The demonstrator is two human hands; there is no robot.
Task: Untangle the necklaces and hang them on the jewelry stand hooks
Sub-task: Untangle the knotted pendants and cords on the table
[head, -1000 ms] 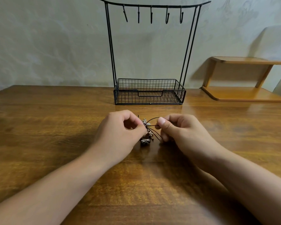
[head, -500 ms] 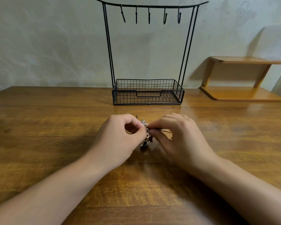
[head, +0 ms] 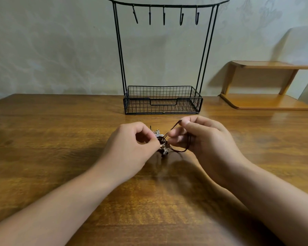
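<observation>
Since half a second ago the right hand (head: 208,139) has drawn back to its own side and lifted a little, and a loop of dark cord (head: 180,150) now stands out from the knot where before it was tucked under the fingers. That hand pinches the cord between thumb and forefinger, with the slack curving down beneath its palm. The left hand (head: 132,144) is curled tight on the tangled necklaces (head: 161,141), pinning the little cluster of metal charms just above the wooden table (head: 43,139), between the two hands. The jewelry stand (head: 163,102) waits well behind them, and all of its hooks (head: 164,15) hang bare, so by my reckoning nothing is sorted yet. To do this part well I'd keep the left pinch steady on the charms and ease the cord out slowly, following the loop back to where it crosses rather than tugging, since a hard pull would likely cinch the knot tighter or snag a clasp
</observation>
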